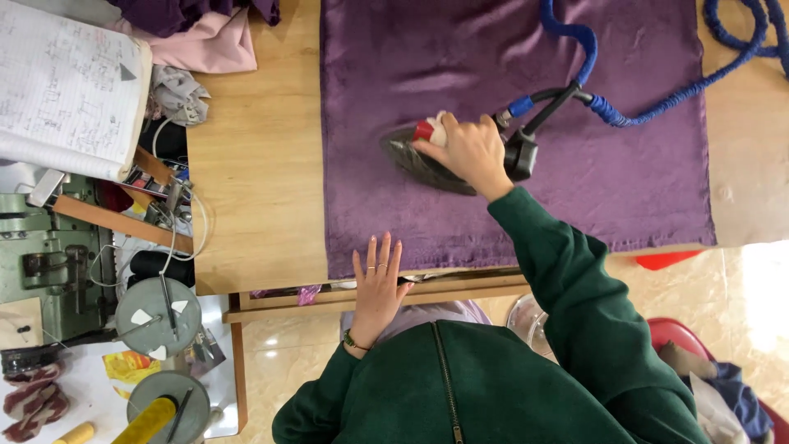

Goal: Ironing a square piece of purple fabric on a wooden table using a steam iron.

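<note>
Head view: right hand (470, 152) grips the handle of a dark steam iron (427, 160) mid-press on purple velvety fabric (509, 123), middle of the wooden counter (255, 164). Left hand (378, 284) lies open, flat on the fabric's near edge. Pressing step; the next stroke calls for keeping the cloth taut.

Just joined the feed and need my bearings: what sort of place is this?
Likely a sewing or tailoring workshop: an iron with a blue hose on purple fabric, a green sewing machine, and thread spools.
</note>
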